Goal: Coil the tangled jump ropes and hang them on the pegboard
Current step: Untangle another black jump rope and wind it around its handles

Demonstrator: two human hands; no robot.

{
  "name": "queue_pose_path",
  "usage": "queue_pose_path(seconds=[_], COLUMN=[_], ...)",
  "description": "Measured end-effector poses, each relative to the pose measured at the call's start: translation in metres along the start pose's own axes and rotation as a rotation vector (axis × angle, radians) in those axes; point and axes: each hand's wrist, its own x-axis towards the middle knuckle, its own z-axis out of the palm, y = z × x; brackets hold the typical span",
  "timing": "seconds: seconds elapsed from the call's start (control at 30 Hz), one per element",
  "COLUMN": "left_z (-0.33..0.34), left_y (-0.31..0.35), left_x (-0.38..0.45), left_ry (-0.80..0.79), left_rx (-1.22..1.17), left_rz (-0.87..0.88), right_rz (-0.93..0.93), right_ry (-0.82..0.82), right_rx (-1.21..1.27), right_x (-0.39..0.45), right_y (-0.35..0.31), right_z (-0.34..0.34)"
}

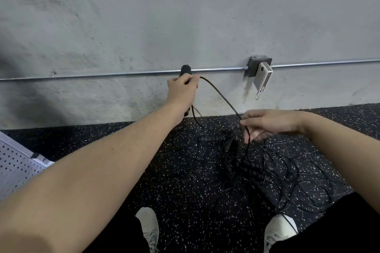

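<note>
- My left hand (182,88), mid frame, is curled tight round a black handle (185,70).
- My right hand (267,123), at right, is half open; the rope (222,96) runs through its fingers.
- The tangled pile (257,166) lies on the floor, lower right.
- I think I am pulling one rope free; next I must loop it.
- The pegboard (16,166) waits at left.

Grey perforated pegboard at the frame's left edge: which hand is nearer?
Left. The left hand grips a black handle right of the pegboard; the right hand is farther right.

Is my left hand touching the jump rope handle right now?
Touching. The head view shows the left hand wrapped around the black handle, whose top pokes out above the fingers.
</note>
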Motion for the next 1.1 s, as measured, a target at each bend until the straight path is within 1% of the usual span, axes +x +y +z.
queue_pose_path(seconds=[0.1,0.17,0.23,0.33,0.5,0.6,0.63,0.7,0.8,0.9,1.0,1.1], left_z=[-0.010,-0.016,-0.020,-0.020,-0.005,-0.001,-0.002,-0.003,-0.001,0.012,0.031,0.045], left_y=[-0.007,-0.010,-0.011,-0.012,-0.010,-0.002,0.001,0.002,0.001,0.004,0.006,0.006], left_x=[0.006,0.007,0.008,0.007,-0.003,-0.006,-0.006,-0.005,-0.009,-0.025,-0.044,-0.059], left_ry=[0.065,0.063,0.036,0.007,-0.040,-0.001,0.009,-0.005,-0.076,-0.210,-0.359,-0.443], left_rx=[-0.016,0.057,0.127,0.193,0.334,0.403,0.441,0.470,0.467,0.523,0.566,0.534], left_rz=[-0.074,-0.067,-0.063,-0.041,0.137,0.245,0.260,0.236,0.228,0.320,0.423,0.470], right_rz=[-0.121,-0.204,-0.272,-0.342,-0.405,-0.390,-0.376,-0.337,-0.293,-0.301,-0.313,-0.306], right_ry=[0.246,0.400,0.494,0.486,0.500,0.473,0.459,0.460,0.490,0.477,0.512,0.530], right_rx=[0.112,0.211,0.189,0.080,0.019,-0.026,-0.047,-0.075,-0.086,-0.076,-0.031,-0.038], right_x=[0.003,0.003,0.002,-0.002,0.000,-0.003,-0.005,-0.010,-0.021,-0.030,-0.039,-0.051], right_y=[-0.002,-0.005,-0.007,-0.014,-0.023,-0.025,-0.025,-0.022,-0.015,-0.014,-0.018,-0.018], right_z=[-0.006,-0.008,-0.008,-0.001,0.005,0.004,0.002,-0.003,-0.009,-0.006,-0.001,0.004])
